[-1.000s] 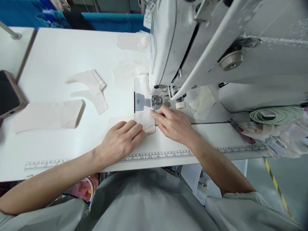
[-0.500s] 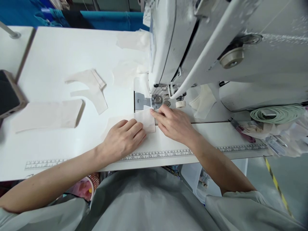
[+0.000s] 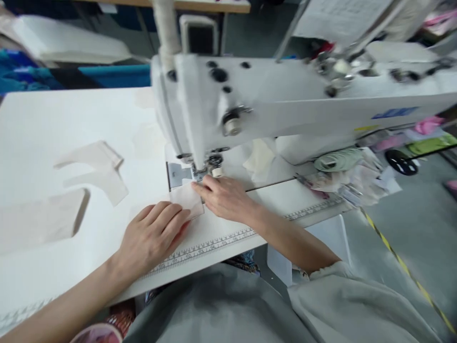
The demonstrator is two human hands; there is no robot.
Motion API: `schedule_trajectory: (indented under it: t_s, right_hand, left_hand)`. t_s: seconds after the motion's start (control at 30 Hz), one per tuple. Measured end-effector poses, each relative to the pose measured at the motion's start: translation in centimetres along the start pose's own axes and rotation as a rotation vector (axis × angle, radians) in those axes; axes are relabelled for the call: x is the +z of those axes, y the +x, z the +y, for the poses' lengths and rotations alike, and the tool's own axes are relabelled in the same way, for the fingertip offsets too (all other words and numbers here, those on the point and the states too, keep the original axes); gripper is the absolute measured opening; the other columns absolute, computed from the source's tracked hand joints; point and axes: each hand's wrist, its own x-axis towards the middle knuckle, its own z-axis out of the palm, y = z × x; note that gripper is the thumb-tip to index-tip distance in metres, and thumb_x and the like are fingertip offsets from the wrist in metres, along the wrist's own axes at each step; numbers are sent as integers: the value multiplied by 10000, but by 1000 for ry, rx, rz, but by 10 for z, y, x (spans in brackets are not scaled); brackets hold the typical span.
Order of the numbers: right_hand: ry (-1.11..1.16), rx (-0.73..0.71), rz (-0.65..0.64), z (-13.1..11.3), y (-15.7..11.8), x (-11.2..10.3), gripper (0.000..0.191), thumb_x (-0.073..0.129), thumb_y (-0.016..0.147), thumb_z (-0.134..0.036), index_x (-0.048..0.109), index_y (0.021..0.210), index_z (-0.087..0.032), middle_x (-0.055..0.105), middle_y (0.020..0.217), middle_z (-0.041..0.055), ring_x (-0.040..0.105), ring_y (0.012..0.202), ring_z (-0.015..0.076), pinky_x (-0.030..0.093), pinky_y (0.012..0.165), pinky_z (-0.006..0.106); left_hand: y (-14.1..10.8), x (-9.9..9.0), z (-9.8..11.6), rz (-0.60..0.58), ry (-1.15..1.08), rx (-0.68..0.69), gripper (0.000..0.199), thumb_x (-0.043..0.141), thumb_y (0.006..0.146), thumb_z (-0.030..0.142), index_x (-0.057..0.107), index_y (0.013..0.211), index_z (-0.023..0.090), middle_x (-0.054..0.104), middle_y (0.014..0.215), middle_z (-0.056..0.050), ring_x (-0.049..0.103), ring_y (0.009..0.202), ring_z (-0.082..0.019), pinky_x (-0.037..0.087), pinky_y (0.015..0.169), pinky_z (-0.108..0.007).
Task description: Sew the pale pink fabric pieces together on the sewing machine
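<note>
A pale piece of fabric (image 3: 187, 197) lies on the table in front of the sewing machine's needle plate (image 3: 178, 175). My left hand (image 3: 153, 233) rests over its left part, fingers curled onto the cloth. At the top right corner of the same cloth, my right hand (image 3: 223, 197) grips the edge with the index fingertip just by the presser foot (image 3: 199, 170). The right thumb is mostly hidden. Above both hands stands the white sewing machine (image 3: 271, 88).
Curved cut fabric pieces (image 3: 96, 164) and a folded fabric stack (image 3: 46, 216) lie to the left. Beyond my right hand are a cream scrap (image 3: 260, 157), snips (image 3: 312, 186) and a coil of green strip (image 3: 337, 159). A printed ruler (image 3: 210, 247) follows the table's front edge.
The camera view has swung up and to the right, showing more of the machine. Both hands keep their hold on the fabric, which stays by the presser foot.
</note>
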Motion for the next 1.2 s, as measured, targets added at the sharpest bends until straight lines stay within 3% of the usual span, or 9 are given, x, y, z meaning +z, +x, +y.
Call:
schedule_trajectory:
  t_s: [0.17,0.3,0.37,0.47,0.57,0.7,0.9,1.0,1.2]
  right_hand:
    - [83,62,55,25,-19,-22,322,353,1013,-228,594,1222,-182,643,1059,79,583,791,138,430,648,278]
    - [135,376,164,70,-60,-45,175,488,961,-211,643,1028,-165,653,1012,60,597,872,149,423,739,271]
    - [152,452,106,88,-79,-47,168,615,894,-268,632,1021,-161,638,1059,61,591,823,145,424,757,280]
    - [154,442,78,101,-96,-38,207,656,859,-303,623,1008,-163,626,1070,63,588,836,158,423,751,281]
    - [100,359,114,103,-101,-25,125,536,921,-220,645,918,-159,646,967,66,589,882,182,419,762,288]
    - [80,297,216,105,-103,-16,243,439,946,-176,665,856,-168,663,891,70,596,862,183,427,755,291]
    - [145,294,340,110,-106,-10,214,472,896,-157,675,835,-182,683,853,58,611,809,173,447,727,286]
    - [158,282,351,111,-106,-9,219,473,889,-152,678,815,-181,682,834,54,612,793,170,448,724,284]
    - [193,273,348,111,-107,-8,233,465,892,-159,677,800,-184,675,845,64,611,823,176,450,737,291]
  left_hand:
    - [4,-9,1,-3,-63,42,151,554,929,150,589,1073,120,670,943,-95,623,856,-236,486,702,-354]
    - [21,-15,13,-87,-237,40,177,498,961,172,581,1111,130,662,1020,-99,620,936,-228,515,760,-353]
    - [35,-11,21,-122,-340,30,183,491,960,172,579,1117,136,655,1047,-101,614,958,-226,529,771,-353]
    - [59,3,32,-150,-464,32,181,492,944,154,591,1094,136,654,1019,-98,617,921,-222,546,754,-353]
    - [81,19,38,-186,-543,9,172,500,928,161,612,1053,126,663,981,-102,628,929,-239,553,765,-371]
    - [104,36,43,-281,-766,-230,155,510,899,163,635,988,140,676,911,-72,649,814,-183,540,678,-295]
    - [147,57,49,-537,-1363,-907,143,512,944,197,620,876,133,702,713,-26,584,454,-88,382,393,-200]
    - [163,67,51,-541,-1454,-1028,205,489,970,186,598,809,120,688,649,-32,553,399,-73,346,377,-198]
    - [170,75,52,-511,-1498,-1106,165,519,953,133,576,800,116,687,643,-30,524,398,-43,296,373,-182]
